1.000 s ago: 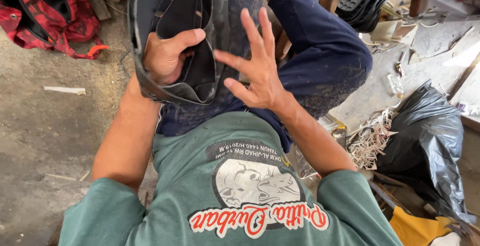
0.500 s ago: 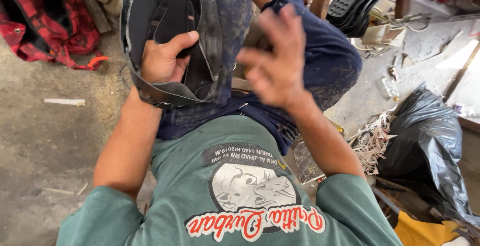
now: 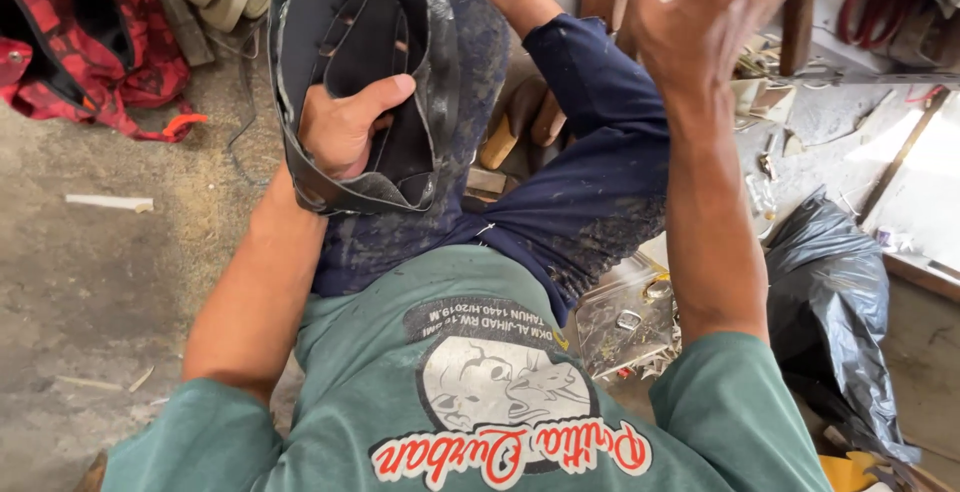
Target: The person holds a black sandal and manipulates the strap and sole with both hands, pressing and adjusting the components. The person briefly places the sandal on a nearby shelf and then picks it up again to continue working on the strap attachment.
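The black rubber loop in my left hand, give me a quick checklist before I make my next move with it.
1. Left hand grips the black rubber loop: ok.
2. Right hand free, open, raised: ok.
3. Loop resting over the blue trouser knee: ok.
4. Loop free of tears: cannot tell.
5. Black plastic bag apart from the loop: ok.

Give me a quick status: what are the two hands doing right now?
Left hand gripping curved black rubber sheet on the lap. Right hand raised, open, empty. Nothing between the two hands.
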